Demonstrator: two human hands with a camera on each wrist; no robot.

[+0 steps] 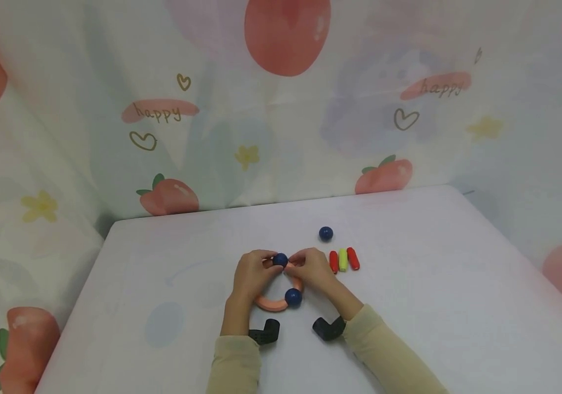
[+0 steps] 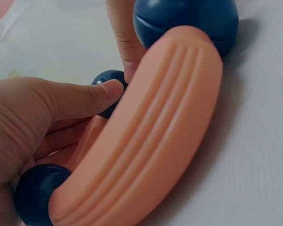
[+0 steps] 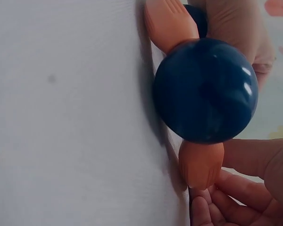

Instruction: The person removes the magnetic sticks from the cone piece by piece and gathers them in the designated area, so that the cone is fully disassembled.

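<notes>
Sleeves [image 1: 233, 364] nearest, left hand [image 1: 251, 273] pinches ball [image 1: 280, 259], right hand [image 1: 316, 266] orange rod [image 1: 297, 282], table edges [image 1: 80, 306] distant.

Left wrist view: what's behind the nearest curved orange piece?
Behind the nearest piece: a blue ball pinched by the left hand, part of a second orange piece and of the right hand. The second piece's lower end and the ball's right side are covered.

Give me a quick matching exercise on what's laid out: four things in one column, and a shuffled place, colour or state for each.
1. Yellow rod
2. Curved rods
3. Far ball
4. Left hand

A. Holding a blue ball
B. Orange
C. Between two red rods
D. Blue, lying apart

Pairs: 1-C, 2-B, 3-D, 4-A
</notes>
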